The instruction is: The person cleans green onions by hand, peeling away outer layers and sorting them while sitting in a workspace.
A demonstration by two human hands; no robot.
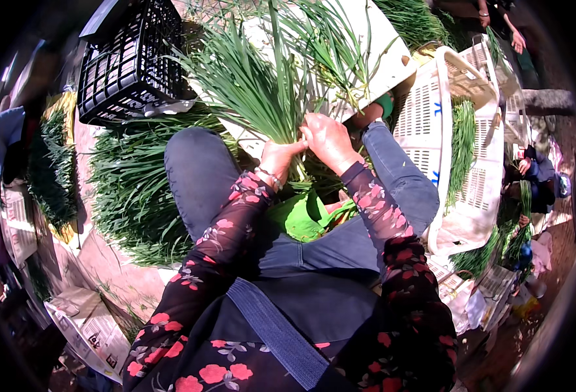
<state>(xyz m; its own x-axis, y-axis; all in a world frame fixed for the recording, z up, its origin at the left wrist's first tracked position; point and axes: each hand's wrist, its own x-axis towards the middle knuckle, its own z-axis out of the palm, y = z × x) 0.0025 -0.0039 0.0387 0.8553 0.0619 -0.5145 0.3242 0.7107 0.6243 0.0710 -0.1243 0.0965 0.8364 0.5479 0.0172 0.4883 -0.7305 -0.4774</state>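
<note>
My left hand (277, 160), with a beaded bracelet at the wrist, grips a bunch of long flat green leaves (261, 93), which look like garlic chives, near their pale stem ends. The leaves fan away from me over a white plastic surface (388, 41). Against the left thumb, my right hand (328, 142) is curled beside the stems; whether its fingers pinch any strand is hidden. A looser spread of chives (332, 51) lies on the white surface beyond. Between my legs, below both hands, is bright green material (295, 215).
A large heap of chives (136, 191) lies left of my knee, below a black plastic crate (131, 63). At right stands a white slotted crate (425, 122) holding chives (462, 147). Other people's hands (517, 41) show at the far right. Another crate (89, 328) sits lower left.
</note>
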